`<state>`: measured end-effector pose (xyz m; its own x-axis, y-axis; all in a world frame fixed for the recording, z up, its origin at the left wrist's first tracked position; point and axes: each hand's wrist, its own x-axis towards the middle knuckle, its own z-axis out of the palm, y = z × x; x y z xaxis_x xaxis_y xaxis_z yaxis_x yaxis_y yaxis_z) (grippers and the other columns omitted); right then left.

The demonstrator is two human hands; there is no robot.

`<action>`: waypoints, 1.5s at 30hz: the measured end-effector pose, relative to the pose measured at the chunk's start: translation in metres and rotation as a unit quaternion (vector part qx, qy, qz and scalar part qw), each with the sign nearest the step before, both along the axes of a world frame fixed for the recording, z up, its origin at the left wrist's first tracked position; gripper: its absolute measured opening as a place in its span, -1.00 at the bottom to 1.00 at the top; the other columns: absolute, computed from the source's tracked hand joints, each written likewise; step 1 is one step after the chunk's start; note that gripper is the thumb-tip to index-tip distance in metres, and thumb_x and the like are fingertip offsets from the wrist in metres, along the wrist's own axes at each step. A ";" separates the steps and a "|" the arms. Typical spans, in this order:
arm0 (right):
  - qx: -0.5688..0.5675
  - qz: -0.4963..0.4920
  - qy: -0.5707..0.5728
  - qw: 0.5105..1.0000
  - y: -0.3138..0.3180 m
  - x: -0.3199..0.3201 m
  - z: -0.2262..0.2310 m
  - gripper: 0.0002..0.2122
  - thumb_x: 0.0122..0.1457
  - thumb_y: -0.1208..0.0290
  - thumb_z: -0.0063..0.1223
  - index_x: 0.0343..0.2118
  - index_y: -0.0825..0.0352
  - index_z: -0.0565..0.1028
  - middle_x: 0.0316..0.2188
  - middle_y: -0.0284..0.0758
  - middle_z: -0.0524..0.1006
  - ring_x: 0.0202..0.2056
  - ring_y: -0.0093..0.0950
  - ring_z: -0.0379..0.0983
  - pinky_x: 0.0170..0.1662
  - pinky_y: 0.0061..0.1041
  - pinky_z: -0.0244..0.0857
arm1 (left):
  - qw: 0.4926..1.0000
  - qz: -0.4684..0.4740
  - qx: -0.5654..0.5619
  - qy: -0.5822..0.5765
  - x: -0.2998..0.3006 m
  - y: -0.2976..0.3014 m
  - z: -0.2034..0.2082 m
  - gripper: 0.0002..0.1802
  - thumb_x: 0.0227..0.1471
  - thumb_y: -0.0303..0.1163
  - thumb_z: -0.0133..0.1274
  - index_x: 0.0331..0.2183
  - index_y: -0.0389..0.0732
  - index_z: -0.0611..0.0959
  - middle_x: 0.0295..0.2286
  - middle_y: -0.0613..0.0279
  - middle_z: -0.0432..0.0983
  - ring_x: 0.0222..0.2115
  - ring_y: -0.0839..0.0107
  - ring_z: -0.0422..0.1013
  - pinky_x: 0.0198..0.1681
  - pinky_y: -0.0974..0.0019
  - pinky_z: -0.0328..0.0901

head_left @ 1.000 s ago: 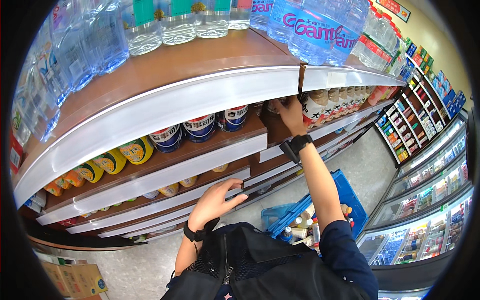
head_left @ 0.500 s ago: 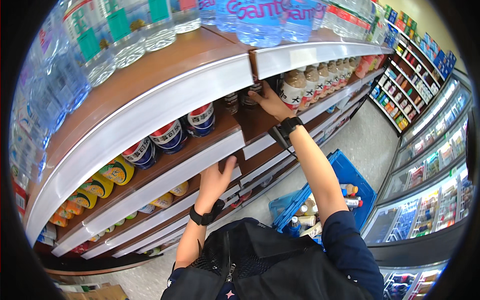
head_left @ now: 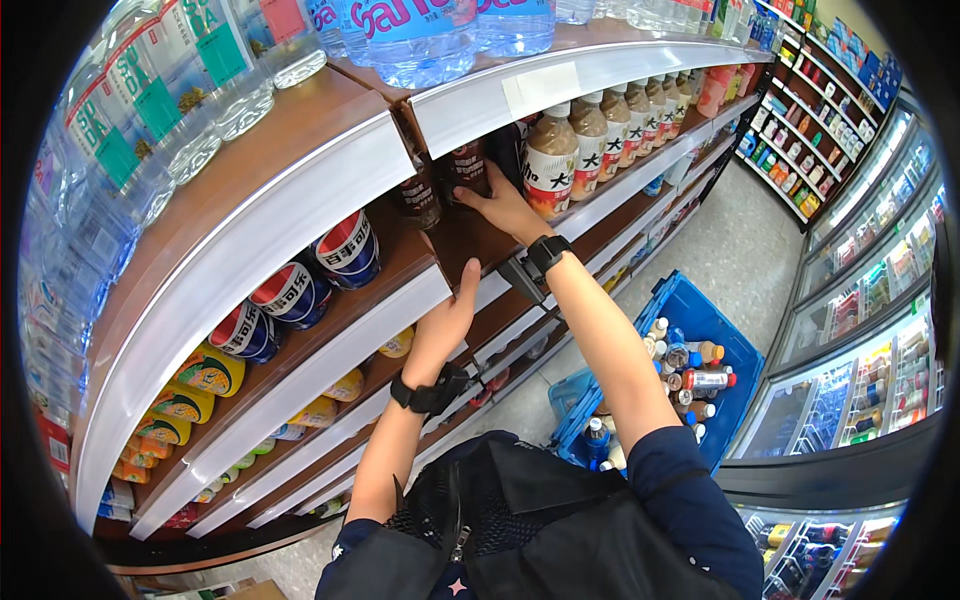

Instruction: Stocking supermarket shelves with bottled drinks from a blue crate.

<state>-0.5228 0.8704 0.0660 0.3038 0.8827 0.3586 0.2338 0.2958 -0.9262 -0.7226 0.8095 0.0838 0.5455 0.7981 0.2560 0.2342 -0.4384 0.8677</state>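
On the middle shelf my right hand point(head_left: 508, 212) is closed round a dark brown bottle point(head_left: 466, 168), its thumb across the front and its fingers along the right side. The bottle's top lies in the shadow under the upper shelf. Another dark bottle point(head_left: 417, 203) stands just to its left. My left hand point(head_left: 447, 322) is open at the front edge of that shelf, thumb pointing up, with nothing seen in it; some of its fingers are hidden. Right of my right hand runs a row of cream-coloured drink bottles point(head_left: 552, 163) with white-and-red labels.
Cola bottles point(head_left: 347, 247) and yellow drink bottles point(head_left: 212, 370) line the left shelf. Water bottles point(head_left: 420, 45) stand on the shelf above, over a white price rail point(head_left: 560, 88). A blue crate point(head_left: 738, 375) of mixed bottles sits on the floor at right. Glass-fronted fridges point(head_left: 850, 340) stand farther right.
The view has shifted, and the shelf goods now sit farther left in it. My left hand has risen closer to my right hand, which stays at the dark bottles.
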 end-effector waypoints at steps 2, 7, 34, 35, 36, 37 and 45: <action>0.005 0.002 0.001 1.000 0.001 0.002 0.000 -0.34 0.12 0.32 0.18 0.19 0.47 0.10 0.02 -0.17 0.39 0.03 -0.43 0.31 0.11 -0.49 0.16 | 0.997 0.053 0.064 -0.002 0.018 0.009 -0.005 -0.01 0.14 0.05 -0.07 0.24 -0.42 -0.15 0.25 -0.25 -0.25 0.29 0.02 -0.26 0.30 0.20 -0.30; 0.007 -0.005 0.011 1.000 0.003 0.011 -0.005 -0.34 0.11 0.33 0.18 0.20 0.46 0.11 0.03 -0.16 0.38 0.04 -0.44 0.30 0.11 -0.48 0.16 | 0.992 0.116 0.048 -0.009 0.048 0.041 -0.018 0.10 0.06 0.13 -0.02 0.23 -0.46 -0.19 0.23 -0.36 -0.28 0.28 -0.06 -0.28 0.30 0.14 -0.29; 0.042 0.011 0.005 0.999 0.018 -0.018 -0.010 -0.27 -0.02 0.29 0.34 0.12 0.51 0.17 -0.02 -0.15 0.40 0.00 -0.43 0.33 0.07 -0.49 0.21 | 0.957 0.055 0.265 0.106 0.005 0.018 -0.037 -0.47 0.13 -0.10 -0.05 -0.06 -0.38 0.51 0.01 -0.11 0.38 0.12 -0.05 0.19 0.21 -0.01 -0.01; 0.035 -0.001 0.004 0.999 0.020 -0.017 -0.014 -0.27 -0.02 0.27 0.34 0.11 0.52 0.18 -0.03 -0.14 0.42 -0.01 -0.43 0.34 0.06 -0.49 0.22 | 0.957 0.055 0.270 0.091 0.005 0.020 -0.039 -0.49 0.13 -0.10 -0.04 -0.10 -0.36 0.54 -0.03 -0.08 0.42 0.10 -0.02 0.23 0.19 0.01 0.03; 0.033 -0.028 -0.026 0.999 0.020 -0.009 -0.018 -0.26 -0.05 0.19 0.36 0.09 0.52 0.21 -0.05 -0.12 0.44 -0.01 -0.42 0.35 0.06 -0.48 0.23 | 0.956 0.050 0.278 0.074 0.007 0.020 -0.038 -0.51 0.13 -0.09 -0.03 -0.14 -0.35 0.57 -0.07 -0.05 0.46 0.07 0.00 0.27 0.17 0.03 0.07; 0.017 -0.055 -0.052 0.997 0.022 -0.001 -0.020 -0.25 -0.07 0.13 0.36 0.07 0.52 0.24 -0.08 -0.11 0.47 -0.03 -0.40 0.38 0.04 -0.47 0.24 | 0.957 0.043 0.278 0.071 0.009 0.022 -0.037 -0.51 0.13 -0.09 -0.03 -0.14 -0.35 0.57 -0.07 -0.05 0.46 0.07 0.00 0.27 0.17 0.03 0.07; -0.064 -0.135 -0.133 0.980 0.023 -0.009 -0.015 -0.24 -0.11 -0.02 0.32 0.01 0.52 0.32 -0.15 -0.10 0.53 -0.12 -0.31 0.48 -0.03 -0.45 0.32 | 0.949 0.025 0.304 0.085 0.003 0.032 -0.046 -0.57 0.08 -0.19 0.01 -0.10 -0.29 0.52 -0.02 -0.02 0.42 0.08 0.02 0.25 0.13 0.05 0.14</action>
<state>-0.5322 0.8938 0.0509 0.4423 0.8261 0.3491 0.5261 0.0763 -0.8470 -0.7191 0.8411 0.0382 0.5852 0.5576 0.5888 0.3818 -0.8300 0.4066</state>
